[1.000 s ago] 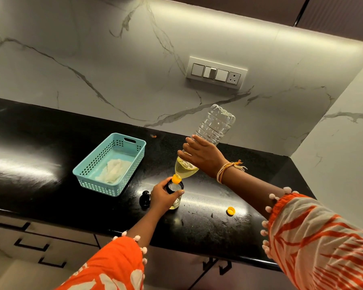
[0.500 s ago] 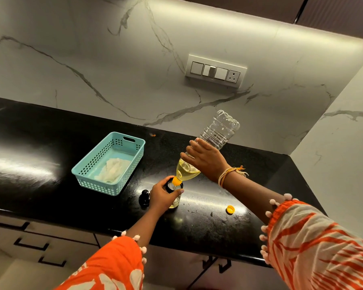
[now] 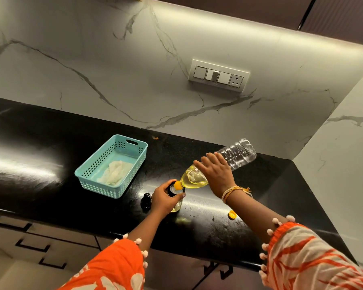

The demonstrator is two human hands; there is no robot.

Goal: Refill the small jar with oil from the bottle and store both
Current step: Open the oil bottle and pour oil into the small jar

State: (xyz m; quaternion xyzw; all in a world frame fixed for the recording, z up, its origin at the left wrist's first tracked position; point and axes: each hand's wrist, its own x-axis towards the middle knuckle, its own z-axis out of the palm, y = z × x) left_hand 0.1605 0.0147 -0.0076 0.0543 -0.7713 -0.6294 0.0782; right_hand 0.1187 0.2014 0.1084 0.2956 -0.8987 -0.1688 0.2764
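Observation:
A clear plastic oil bottle [image 3: 237, 154] is tipped neck-down, yellow oil pooled at its shoulder, its orange neck at the mouth of the small glass jar [image 3: 177, 200]. My right hand [image 3: 217, 174] grips the bottle around its middle. My left hand [image 3: 164, 198] wraps the jar, which stands on the black counter [image 3: 40, 164]. The jar's black lid [image 3: 146, 200] lies just left of the jar. The bottle's yellow cap [image 3: 232, 214] lies on the counter to the right.
A teal perforated basket [image 3: 92, 176] holding a white cloth sits left of the jar. A marble wall with a switch plate [image 3: 218, 75] rises behind, and a side wall closes the counter on the right. Drawers run below the front edge.
The bottle has tilted lower, its base dropping toward the counter and swinging right. My left hand and the jar have stayed in place.

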